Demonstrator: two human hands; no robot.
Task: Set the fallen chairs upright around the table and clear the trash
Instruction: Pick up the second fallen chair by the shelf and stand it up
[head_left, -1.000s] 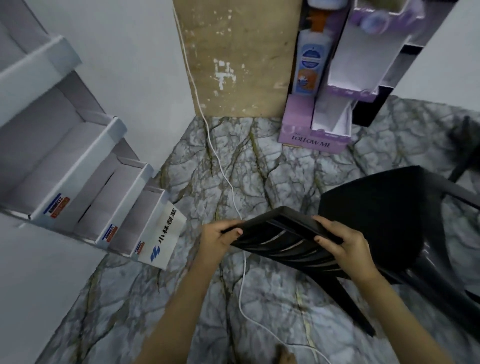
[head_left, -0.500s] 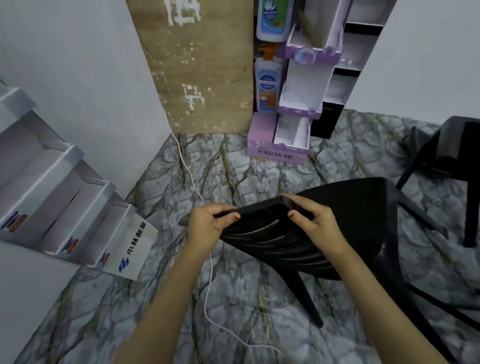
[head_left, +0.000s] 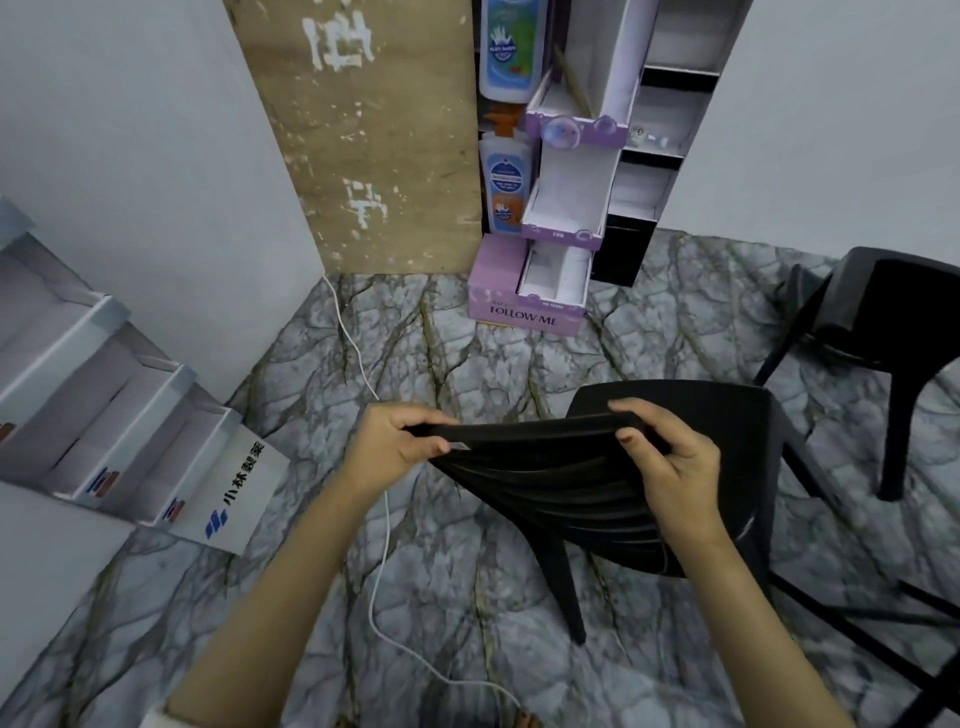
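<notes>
A black plastic chair (head_left: 675, 415) stands nearly upright in front of me, its slatted backrest toward me and its seat facing away. My left hand (head_left: 400, 441) grips the left end of the backrest's top rail. My right hand (head_left: 670, 452) grips the right end of the same rail, fingers curled over the top. A second black chair (head_left: 883, 322) stands upright at the far right, partly cut off by the frame edge. No trash shows in this view.
A white cable (head_left: 382, 545) runs across the marble-patterned floor (head_left: 467, 364) under my left arm. A white tiered cardboard display (head_left: 119, 415) leans at the left. A purple "FOLLOW ME" display stand (head_left: 535, 306) and a plywood board (head_left: 363, 130) stand against the wall ahead.
Both hands have tipped the chair up from a tilted pose to nearly upright. The view swung right, bringing the second chair into sight.
</notes>
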